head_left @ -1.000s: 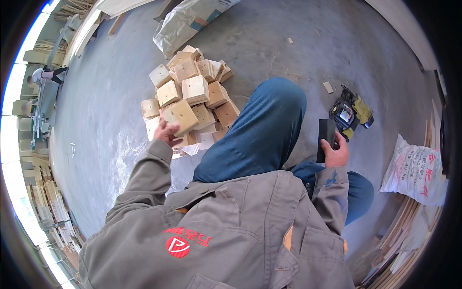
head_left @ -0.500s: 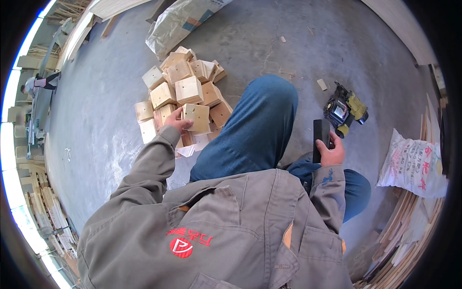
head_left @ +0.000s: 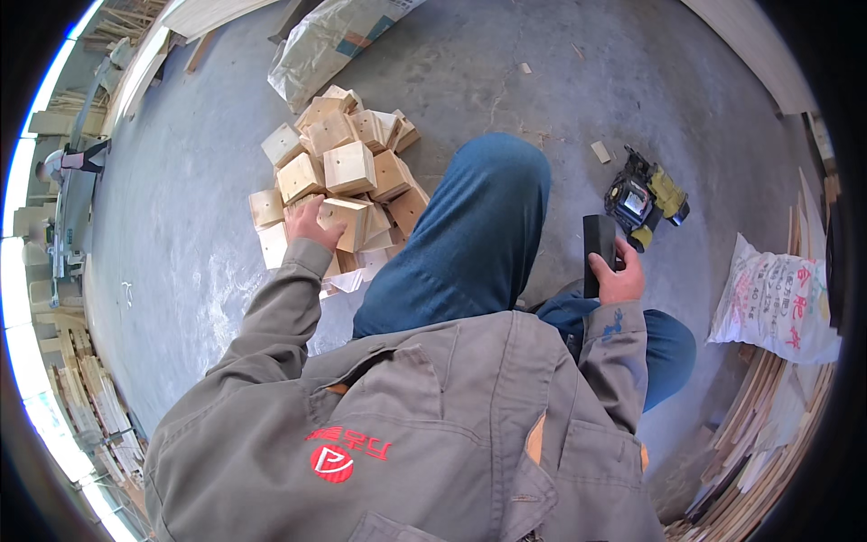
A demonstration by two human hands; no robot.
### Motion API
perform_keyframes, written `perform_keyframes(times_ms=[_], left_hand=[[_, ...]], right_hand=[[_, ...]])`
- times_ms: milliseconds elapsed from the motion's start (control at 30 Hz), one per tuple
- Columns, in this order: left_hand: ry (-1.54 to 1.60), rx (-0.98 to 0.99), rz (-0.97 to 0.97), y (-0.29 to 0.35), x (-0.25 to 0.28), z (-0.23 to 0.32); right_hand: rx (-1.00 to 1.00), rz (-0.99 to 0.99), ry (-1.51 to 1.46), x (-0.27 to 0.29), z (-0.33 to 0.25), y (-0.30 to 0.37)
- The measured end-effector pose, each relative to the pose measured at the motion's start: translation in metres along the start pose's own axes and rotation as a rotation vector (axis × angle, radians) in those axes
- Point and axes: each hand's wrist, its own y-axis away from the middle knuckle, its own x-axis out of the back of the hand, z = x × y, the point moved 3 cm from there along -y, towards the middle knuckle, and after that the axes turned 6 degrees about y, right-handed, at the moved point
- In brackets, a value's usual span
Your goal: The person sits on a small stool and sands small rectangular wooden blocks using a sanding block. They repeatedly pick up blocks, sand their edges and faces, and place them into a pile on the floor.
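Note:
A heap of square, light-wood blocks (head_left: 350,169), several with small holes in their faces, lies on the floor in front of me to the left. My left hand (head_left: 313,226) is at the near side of this heap, fingers and thumb apart, beside a block (head_left: 347,215) that rests on the others. Its fingertips touch or nearly touch the neighbouring blocks; which one is hard to tell. In my right hand (head_left: 621,275), beside my right leg, is a black rectangular bar (head_left: 599,248), held upright between thumb and fingers.
A black and olive-yellow power tool (head_left: 646,200) lies on the floor beyond my right hand. A white sack (head_left: 775,303) sits on stacked wood strips (head_left: 768,434) at right. Another sack (head_left: 330,50) lies behind the heap. Far left, a person (head_left: 68,163) stands by machinery.
My left hand has let go of the block it was gripping and shifted left, its fingers opening. That block now rests on the heap. The right hand still holds the black bar.

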Motion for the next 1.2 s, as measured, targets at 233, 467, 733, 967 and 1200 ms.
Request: perform_keyframes(times_ms=[233,467,733,967,1200], left_hand=[[-0.170,-0.061,-0.187,0.016,-0.010,0.059],[-0.194,-0.069,-0.238,0.013,-0.017,0.053],[-0.350,-0.088,-0.284,0.013,-0.005,0.063],[-0.477,0.003,-0.148,0.003,0.005,0.059],[-0.444,-0.026,-0.159,0.003,-0.018,0.040]], right_hand=[[-0.010,-0.014,0.000,0.002,0.004,0.001],[0.000,-0.016,-0.006,0.001,0.004,0.001],[0.008,-0.017,0.010,0.001,0.004,0.001],[-0.022,-0.019,0.017,0.002,0.005,0.004],[0.032,0.026,0.098,0.009,-0.015,0.006]])
